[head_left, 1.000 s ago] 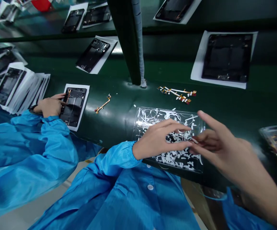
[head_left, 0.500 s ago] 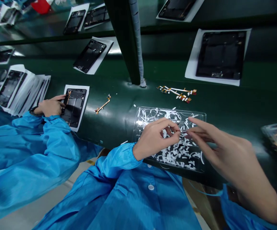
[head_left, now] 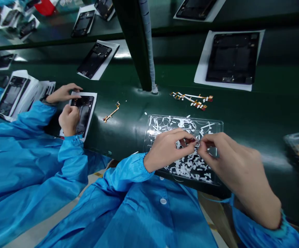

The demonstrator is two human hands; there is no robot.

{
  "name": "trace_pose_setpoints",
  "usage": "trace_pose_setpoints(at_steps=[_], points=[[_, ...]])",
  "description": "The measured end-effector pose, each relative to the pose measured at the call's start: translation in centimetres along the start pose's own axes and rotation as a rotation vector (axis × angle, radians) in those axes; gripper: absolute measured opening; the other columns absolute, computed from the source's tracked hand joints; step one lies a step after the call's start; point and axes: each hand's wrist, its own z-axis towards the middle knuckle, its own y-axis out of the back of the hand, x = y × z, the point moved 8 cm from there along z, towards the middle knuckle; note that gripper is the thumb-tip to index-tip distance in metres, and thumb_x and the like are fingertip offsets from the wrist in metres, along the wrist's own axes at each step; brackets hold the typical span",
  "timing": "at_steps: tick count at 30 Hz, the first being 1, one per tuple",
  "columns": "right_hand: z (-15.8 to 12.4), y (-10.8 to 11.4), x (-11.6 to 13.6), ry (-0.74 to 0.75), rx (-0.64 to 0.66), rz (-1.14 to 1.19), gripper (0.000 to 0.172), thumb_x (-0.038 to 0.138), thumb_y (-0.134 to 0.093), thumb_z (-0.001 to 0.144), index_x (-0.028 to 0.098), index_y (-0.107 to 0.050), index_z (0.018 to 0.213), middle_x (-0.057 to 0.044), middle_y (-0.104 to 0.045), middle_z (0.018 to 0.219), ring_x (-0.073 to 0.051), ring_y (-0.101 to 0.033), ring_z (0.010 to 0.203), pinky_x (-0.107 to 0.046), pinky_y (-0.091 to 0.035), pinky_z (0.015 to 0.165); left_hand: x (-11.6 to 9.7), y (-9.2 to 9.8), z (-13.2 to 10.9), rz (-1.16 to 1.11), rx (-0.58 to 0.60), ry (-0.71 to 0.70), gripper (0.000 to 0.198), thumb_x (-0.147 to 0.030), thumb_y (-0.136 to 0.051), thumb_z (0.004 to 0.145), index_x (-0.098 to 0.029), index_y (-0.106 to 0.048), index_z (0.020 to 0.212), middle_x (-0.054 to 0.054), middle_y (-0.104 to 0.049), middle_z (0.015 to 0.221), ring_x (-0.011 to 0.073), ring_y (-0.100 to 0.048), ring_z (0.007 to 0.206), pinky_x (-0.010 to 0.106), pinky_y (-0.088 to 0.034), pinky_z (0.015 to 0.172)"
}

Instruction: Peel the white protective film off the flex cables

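Just above a clear tray (head_left: 221, 124) on the green worktop (head_left: 128, 137), the person's two hands meet over a small part (head_left: 197, 140), too tiny from where I stand to make out fully. The left hand (head_left: 168, 150) pinches it between thumb and fingertips. The right hand (head_left: 234, 165) has its thumb and forefinger drawn narrow at the part's other side; whether that grip holds it too, I cannot tell. White scraps (head_left: 182, 168) litter the tray beneath them. Beyond its far edge lies a little cluster of ribbon cables (head_left: 194, 97), and a single cable (head_left: 112, 113) lies apart to the left. Off to the right I see another clear tray (head_left: 291, 138) of orange-brown pieces. At left, a co-worker's hands (head_left: 70, 119) are over a black panel (head_left: 83, 120).
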Motion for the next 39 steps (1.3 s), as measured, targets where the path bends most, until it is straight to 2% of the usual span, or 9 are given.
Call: trace_pose_setpoints(at_steps=[5,11,14,17,22,27,31,35,39], points=[[-0.2,-1.1,0.5,0.000,0.031,-0.145,0.009,0.022,-0.050,0.098,0.021,-0.057,0.092,-0.004,-0.063,0.080,-0.017,-0.056,0.064,-0.034,-0.032,0.059,1.3,-0.4,0.3,-0.075,0.012,0.106,0.010,-0.028,-0.069,0.089,-0.018,-0.072,0.091,0.001,-0.073,0.086,0.0118,-0.066,0.074,0.025,-0.052,0.066],[0.0,-1.5,1.1,-0.028,-0.029,-0.171,0.008,0.019,-0.049,0.097,0.020,-0.053,0.090,-0.002,-0.057,0.071,-0.015,-0.052,0.060,-0.033,-0.027,0.054,3.9,-2.2,0.3,-0.483,0.040,0.297,0.019,-0.032,-0.074,0.083,-0.015,-0.067,0.080,-0.002,-0.063,0.069,0.0083,-0.056,0.061,0.021,-0.044,0.056],[0.2,-1.5,0.6,-0.101,-0.052,-0.020,0.006,0.022,-0.049,0.097,0.020,-0.051,0.091,-0.001,-0.061,0.074,-0.013,-0.052,0.056,-0.030,-0.030,0.051,4.0,-1.8,0.3,-0.428,-0.078,0.277,0.018,-0.030,-0.075,0.082,-0.015,-0.064,0.077,-0.003,-0.060,0.066,0.0068,-0.053,0.058,0.020,-0.042,0.054],[0.3,-2.0,-0.4,-0.193,0.027,0.208,0.007,0.027,-0.049,0.096,0.021,-0.051,0.092,0.001,-0.062,0.072,-0.011,-0.051,0.052,-0.026,-0.033,0.049,3.2,-0.5,0.3,-0.231,-0.218,0.203,0.014,-0.026,-0.074,0.082,-0.016,-0.066,0.076,-0.003,-0.061,0.066,0.0075,-0.052,0.058,0.022,-0.044,0.055],[-0.1,-1.1,-0.5,-0.147,0.049,0.283,0.012,0.028,-0.049,0.100,0.021,-0.057,0.094,0.001,-0.060,0.070,-0.012,-0.054,0.057,-0.027,-0.037,0.054,3.3,-0.1,0.2,-0.291,-0.169,0.239,0.014,-0.027,-0.073,0.088,-0.017,-0.077,0.096,0.004,-0.077,0.086,0.0138,-0.069,0.072,0.027,-0.057,0.067],[-0.1,-0.4,0.9,0.009,-0.023,0.039,0.021,0.024,-0.055,0.099,0.020,-0.062,0.119,-0.006,-0.072,0.099,-0.018,-0.067,0.077,-0.031,-0.043,0.064,3.7,-0.3,-0.2,-0.505,-0.017,0.282,0.027,-0.029,-0.071,0.093,-0.017,-0.074,0.117,0.006,-0.080,0.102,0.0183,-0.078,0.084,0.032,-0.065,0.084],[0.2,-0.8,1.8,0.088,-0.043,-0.083,0.027,0.023,-0.057,0.099,0.018,-0.060,0.125,-0.009,-0.074,0.111,-0.021,-0.069,0.085,-0.034,-0.044,0.067,4.1,-0.1,-0.4,-0.506,0.005,0.276,0.044,-0.035,-0.077,0.089,-0.019,-0.067,0.128,0.007,-0.080,0.104,0.0218,-0.077,0.100,0.034,-0.064,0.093],[0.5,-1.0,2.4,0.138,-0.040,-0.167,0.027,0.023,-0.055,0.099,0.018,-0.061,0.125,-0.008,-0.074,0.109,-0.021,-0.067,0.082,-0.035,-0.045,0.070,3.9,0.7,-0.6,-0.345,-0.021,0.256,0.047,-0.036,-0.074,0.091,-0.025,-0.063,0.136,0.004,-0.081,0.105,0.0210,-0.077,0.095,0.033,-0.064,0.086],[0.9,-1.5,2.9,0.161,-0.062,-0.269,0.016,0.022,-0.055,0.097,0.014,-0.063,0.109,-0.008,-0.071,0.093,-0.019,-0.061,0.071,-0.033,-0.042,0.064,3.0,1.1,-0.9,-0.152,-0.004,0.231,0.051,-0.030,-0.069,0.095,-0.030,-0.056,0.144,-0.001,-0.081,0.104,0.0126,-0.068,0.062,0.028,-0.059,0.063]])
